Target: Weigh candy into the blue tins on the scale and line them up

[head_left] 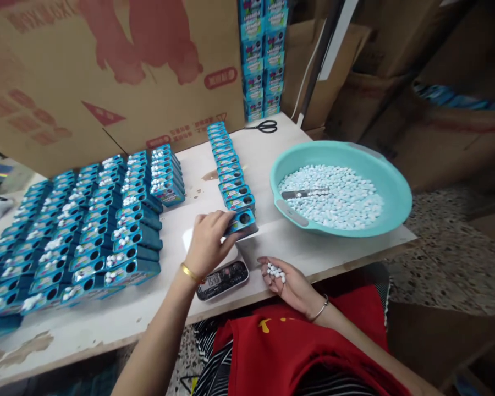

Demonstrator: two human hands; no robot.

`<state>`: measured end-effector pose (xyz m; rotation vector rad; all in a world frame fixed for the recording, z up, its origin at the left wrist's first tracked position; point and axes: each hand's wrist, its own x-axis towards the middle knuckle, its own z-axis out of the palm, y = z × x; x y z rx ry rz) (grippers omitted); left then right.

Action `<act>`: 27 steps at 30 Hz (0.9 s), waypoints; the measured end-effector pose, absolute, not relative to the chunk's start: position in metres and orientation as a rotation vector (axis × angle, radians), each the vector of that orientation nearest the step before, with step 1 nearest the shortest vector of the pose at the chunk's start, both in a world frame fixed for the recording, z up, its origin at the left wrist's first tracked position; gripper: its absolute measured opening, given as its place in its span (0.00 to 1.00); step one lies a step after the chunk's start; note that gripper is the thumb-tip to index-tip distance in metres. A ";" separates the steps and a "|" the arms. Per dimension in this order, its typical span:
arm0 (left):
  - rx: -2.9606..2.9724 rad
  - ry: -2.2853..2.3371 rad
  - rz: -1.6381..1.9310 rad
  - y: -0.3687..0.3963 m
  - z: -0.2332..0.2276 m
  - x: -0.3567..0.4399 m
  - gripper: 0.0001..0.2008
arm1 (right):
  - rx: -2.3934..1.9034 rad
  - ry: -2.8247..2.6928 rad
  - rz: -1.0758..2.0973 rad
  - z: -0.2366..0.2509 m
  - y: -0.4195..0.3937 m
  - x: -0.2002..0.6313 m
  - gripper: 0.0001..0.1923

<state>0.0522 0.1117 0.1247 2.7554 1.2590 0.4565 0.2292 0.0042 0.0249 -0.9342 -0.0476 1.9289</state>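
My left hand (208, 242) is closed on a small blue box (243, 220) with a round dark hole in its top. The hand holds it over the white platform of a digital scale (223, 280); whether the box touches the platform cannot be made out. Its lit display shows digits too blurred to read surely. Palm up and cupped, my right hand (291, 289) holds a small heap of white candies (275, 271), just right of the scale. A turquoise basin (398, 192) of similar candies stands beyond it, with a knife-like metal tool (305, 193) lying on them.
A row of blue boxes (229, 162) runs back from the scale. Many more boxes (94, 231), with white candies on top, fill the table's left side. Black-handled scissors (267, 126) lie at the back, near stacked blue packs (262, 60) and a large carton (157, 104).
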 end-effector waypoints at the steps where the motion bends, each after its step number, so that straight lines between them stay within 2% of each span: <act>1: 2.782 1.231 0.436 0.116 0.120 0.063 0.17 | -0.931 -0.055 1.922 0.025 0.004 0.229 0.10; 5: 2.840 1.286 0.393 0.132 0.096 0.085 0.18 | -0.948 -0.043 1.921 0.026 0.003 0.226 0.11; 10: 2.802 1.415 0.617 0.159 0.090 0.054 0.22 | -0.981 -0.034 1.948 0.031 0.002 0.224 0.12; 13: 2.622 1.939 0.646 0.194 0.103 0.013 0.20 | -0.996 -0.048 1.954 0.032 0.001 0.223 0.13; 16: 2.413 2.417 0.310 0.233 0.111 -0.028 0.19 | -0.993 -0.072 1.958 0.031 0.001 0.222 0.12; 22: 2.565 2.244 0.013 0.258 0.115 -0.054 0.05 | -0.971 -0.097 1.952 0.028 0.001 0.222 0.13; 27: 2.742 1.994 -0.097 0.210 0.151 -0.036 0.06 | -0.965 -0.099 1.962 0.028 0.003 0.223 0.14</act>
